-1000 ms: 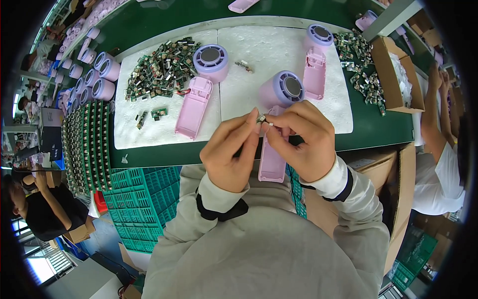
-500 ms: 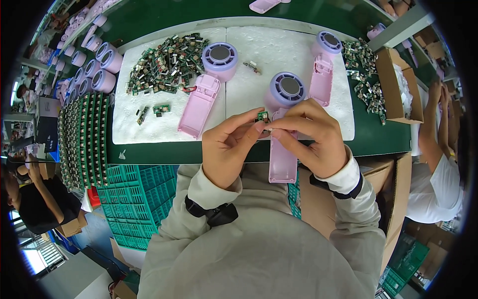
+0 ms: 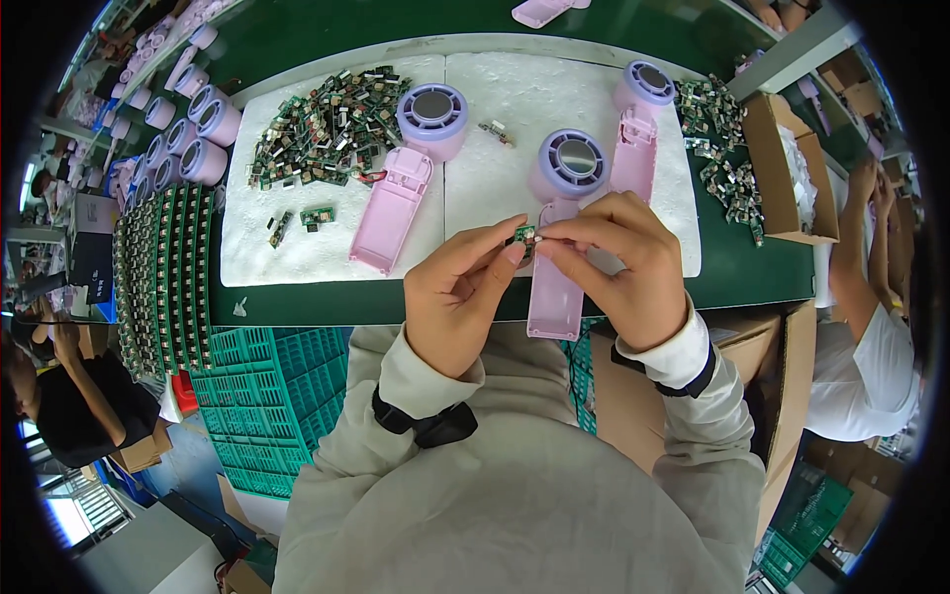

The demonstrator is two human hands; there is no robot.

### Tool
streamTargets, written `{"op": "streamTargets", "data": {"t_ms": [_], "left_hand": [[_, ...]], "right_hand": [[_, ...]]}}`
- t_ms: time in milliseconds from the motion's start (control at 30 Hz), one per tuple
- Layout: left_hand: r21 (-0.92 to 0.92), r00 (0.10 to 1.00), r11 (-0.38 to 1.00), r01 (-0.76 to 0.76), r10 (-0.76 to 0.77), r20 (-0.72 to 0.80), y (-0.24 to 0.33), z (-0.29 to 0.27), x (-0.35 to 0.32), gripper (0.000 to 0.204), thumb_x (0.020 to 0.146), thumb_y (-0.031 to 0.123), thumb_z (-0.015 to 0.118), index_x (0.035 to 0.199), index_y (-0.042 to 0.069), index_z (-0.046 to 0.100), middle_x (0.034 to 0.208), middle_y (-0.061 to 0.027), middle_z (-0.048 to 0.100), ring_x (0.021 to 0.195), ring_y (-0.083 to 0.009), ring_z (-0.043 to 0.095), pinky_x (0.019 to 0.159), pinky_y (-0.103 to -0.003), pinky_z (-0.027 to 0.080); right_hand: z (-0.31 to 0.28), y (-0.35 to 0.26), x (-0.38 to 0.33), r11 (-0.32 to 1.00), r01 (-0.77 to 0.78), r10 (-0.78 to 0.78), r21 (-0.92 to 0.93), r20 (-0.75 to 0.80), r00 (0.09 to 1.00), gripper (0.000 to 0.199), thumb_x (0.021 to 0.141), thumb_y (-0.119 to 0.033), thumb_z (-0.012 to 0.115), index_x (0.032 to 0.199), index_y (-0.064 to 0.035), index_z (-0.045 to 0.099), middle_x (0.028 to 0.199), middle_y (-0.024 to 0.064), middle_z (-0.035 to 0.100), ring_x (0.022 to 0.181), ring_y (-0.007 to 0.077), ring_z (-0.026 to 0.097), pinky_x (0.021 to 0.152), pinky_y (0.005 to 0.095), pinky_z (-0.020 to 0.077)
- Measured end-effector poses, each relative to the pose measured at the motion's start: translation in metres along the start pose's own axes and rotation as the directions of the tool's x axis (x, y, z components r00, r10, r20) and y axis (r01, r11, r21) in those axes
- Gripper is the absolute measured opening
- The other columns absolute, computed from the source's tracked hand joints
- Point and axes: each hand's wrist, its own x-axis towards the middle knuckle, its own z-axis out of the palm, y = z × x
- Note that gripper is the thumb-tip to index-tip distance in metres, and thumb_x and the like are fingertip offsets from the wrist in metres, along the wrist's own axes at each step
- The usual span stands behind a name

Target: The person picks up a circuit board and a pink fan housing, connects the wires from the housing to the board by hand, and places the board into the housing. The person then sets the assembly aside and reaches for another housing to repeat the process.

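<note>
My left hand (image 3: 457,289) is closed, pinching a small green circuit board (image 3: 523,235) between thumb and fingertips. Against the board's right edge, my right hand (image 3: 630,265) closes thumb and index finger on a tiny whitish piece, perhaps a connector or wire end; its exact kind is too small to tell. Just below and behind both hands lies a purple handheld fan (image 3: 569,166) with an open pink handle shell (image 3: 556,295), which juts past the table's near edge. My right fingers hide part of the join between fan head and handle.
On the white foam sheet (image 3: 336,233) lie a heap of circuit boards (image 3: 322,129) and two more open fans (image 3: 432,114) (image 3: 646,89). Stacked board panels (image 3: 163,277) and fan heads (image 3: 203,160) stand left; a cardboard box (image 3: 792,168) is right. Other people sit at both sides.
The fan below my hands has shifted away from me, so its handle overhangs the edge less. Both hands keep their pinch on the board and small piece, nearly in place.
</note>
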Motion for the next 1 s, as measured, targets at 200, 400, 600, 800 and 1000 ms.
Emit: {"op": "streamTargets", "data": {"t_ms": [200,400,600,800,1000], "left_hand": [[0.084,0.998,0.995,-0.059,0.062,-0.027,0.001,0.004,-0.001,0.031,0.101,-0.004,0.063,0.131,-0.001,0.068,0.118,-0.0130,0.070,0.103,-0.0152,0.068,0.089,-0.026,0.055],[0.274,0.986,0.948,-0.165,0.166,0.021,0.002,0.002,-0.001,0.030,0.098,-0.004,0.065,0.127,0.000,0.071,0.116,-0.0147,0.071,0.099,-0.0183,0.070,0.086,-0.027,0.055],[0.444,0.969,0.863,-0.240,0.238,0.062,0.005,0.003,-0.003,0.031,0.096,-0.005,0.067,0.126,0.001,0.072,0.112,-0.0157,0.072,0.096,-0.0219,0.071,0.085,-0.029,0.055],[0.327,0.981,0.925,-0.192,0.184,0.057,0.002,0.000,-0.003,0.033,0.096,-0.005,0.068,0.127,0.002,0.072,0.111,-0.0151,0.072,0.094,-0.0199,0.071,0.084,-0.028,0.055],[0.296,0.985,0.940,-0.172,0.167,0.043,0.000,-0.001,-0.005,0.034,0.095,-0.006,0.069,0.127,0.002,0.072,0.107,-0.0143,0.072,0.091,-0.0181,0.069,0.081,-0.027,0.054]], "right_hand": [[0.002,0.005,0.000,0.998,0.008,-0.007,0.054,-0.018,1.000,0.019,0.080,0.001,0.081,0.098,-0.0037,0.077,0.087,0.0065,0.065,0.075,0.0193,0.060,0.068,0.0321,0.0497],[-0.003,0.006,0.003,0.992,0.123,-0.122,-0.033,0.018,0.992,0.021,0.074,0.001,0.080,0.092,-0.0025,0.073,0.089,0.0077,0.065,0.079,0.0238,0.061,0.069,0.0343,0.0503],[-0.006,0.009,0.003,0.971,0.225,-0.225,-0.083,0.007,0.974,0.021,0.072,0.001,0.081,0.091,-0.0026,0.072,0.089,0.0084,0.065,0.080,0.0263,0.061,0.069,0.0349,0.0499],[-0.009,0.010,0.004,0.962,0.261,-0.260,-0.074,0.020,0.965,0.021,0.072,0.002,0.080,0.091,-0.0024,0.072,0.090,0.0089,0.065,0.080,0.0281,0.061,0.072,0.0367,0.0499],[-0.008,0.009,0.002,0.966,0.253,-0.252,-0.053,0.024,0.967,0.021,0.072,0.002,0.080,0.091,-0.0023,0.072,0.089,0.0088,0.065,0.080,0.0286,0.060,0.072,0.0379,0.0491]]}}
